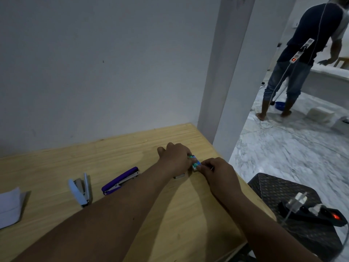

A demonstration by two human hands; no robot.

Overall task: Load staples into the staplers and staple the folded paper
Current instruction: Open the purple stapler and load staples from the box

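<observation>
Both my hands meet near the right edge of the wooden table [117, 154] around a small green and blue staple box [194, 162]. My left hand [174, 157] grips its far end and my right hand [217, 172] pinches its near end. A small grey strip [179, 175], perhaps staples, lies on the table just under my left wrist. A purple stapler [120, 180] lies shut to the left of my left forearm. A light blue stapler [81, 189] lies further left with its top swung open. Folded white paper [9, 207] rests at the table's left edge.
A white wall stands behind the table and a pillar at its far right corner. To the right, a dark woven stool [279, 188] carries a black power strip [319, 212] with plugs. Beyond it a person [302, 57] stands on the marble floor, back turned.
</observation>
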